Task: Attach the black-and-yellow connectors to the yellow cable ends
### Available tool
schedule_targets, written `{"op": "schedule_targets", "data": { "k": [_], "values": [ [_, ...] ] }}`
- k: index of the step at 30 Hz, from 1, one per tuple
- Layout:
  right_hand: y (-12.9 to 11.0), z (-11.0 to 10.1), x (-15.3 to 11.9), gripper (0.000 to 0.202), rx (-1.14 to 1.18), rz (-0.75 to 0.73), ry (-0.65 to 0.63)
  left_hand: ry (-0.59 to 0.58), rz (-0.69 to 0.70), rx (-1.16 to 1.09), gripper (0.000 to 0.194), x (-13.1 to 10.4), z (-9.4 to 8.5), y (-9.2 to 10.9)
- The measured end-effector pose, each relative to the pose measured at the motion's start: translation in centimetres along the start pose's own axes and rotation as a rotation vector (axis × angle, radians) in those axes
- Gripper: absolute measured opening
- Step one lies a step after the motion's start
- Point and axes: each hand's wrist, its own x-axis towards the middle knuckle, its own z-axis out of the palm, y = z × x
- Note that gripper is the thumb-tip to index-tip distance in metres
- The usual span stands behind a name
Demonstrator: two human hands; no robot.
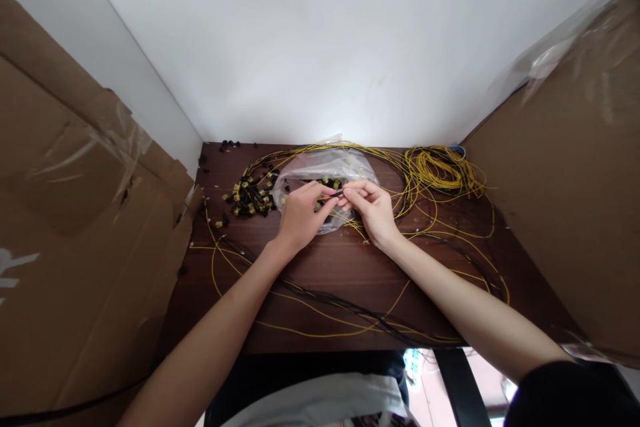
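My left hand [304, 213] and my right hand [373, 210] meet fingertip to fingertip over a clear plastic bag [300, 170]. Between them is a small dark piece [339, 193], thin like a cable end or sleeve, pinched from both sides; its exact kind is too small to make out. Inside the bag lie black and yellow connectors [330, 183], partly hidden by my hands. To the left of the bag a pile of similar connectors [250, 197] sits on the dark wooden table [320, 260].
A coil of yellow wire [440, 170] lies at the back right. Loose yellow and black wires [345, 307] cross the table beneath my forearms. Cardboard sheets stand at the left [90, 213] and right [575, 167], with a white wall [320, 47] behind. Small black caps [230, 144] lie at the back left.
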Motion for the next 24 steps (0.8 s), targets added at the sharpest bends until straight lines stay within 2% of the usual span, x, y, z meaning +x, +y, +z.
{"op": "schedule_targets", "data": {
  "k": [17,24],
  "values": [
    [0.0,0.0,0.11,0.019,0.079,0.003,0.006,0.005,0.009,-0.008,0.008,-0.02,0.07,-0.07],
    [-0.06,-0.03,0.0,0.018,-0.02,-0.006,-0.013,0.004,0.012,0.016,0.007,-0.06,0.07,-0.13]
  ]
}}
